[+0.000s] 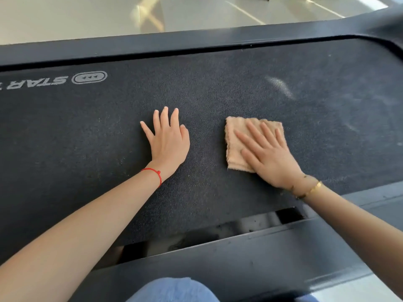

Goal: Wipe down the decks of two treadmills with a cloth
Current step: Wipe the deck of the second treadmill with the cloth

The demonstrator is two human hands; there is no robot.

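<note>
The right hand's fingers (pixel 255 131) are lying straight and spread, pressing the folded beige cloth (pixel 237 147) flat onto the treadmill belt (pixel 218 88) right of centre; the left hand (pixel 169 140) is bracing open-palmed on the belt just beside it. Wiping appears underway; judging by pale smudges (pixel 281 86) far right, the next stroke is probably calling for a firm sweep that way.

Gym or fitness room. Black textured treadmill running belt (pixel 218 88) with grey printed brand logo (pixel 89 77), dark grey side rails (pixel 152 43). Pale glossy floor (pixel 65 16) beyond reflects light.
</note>
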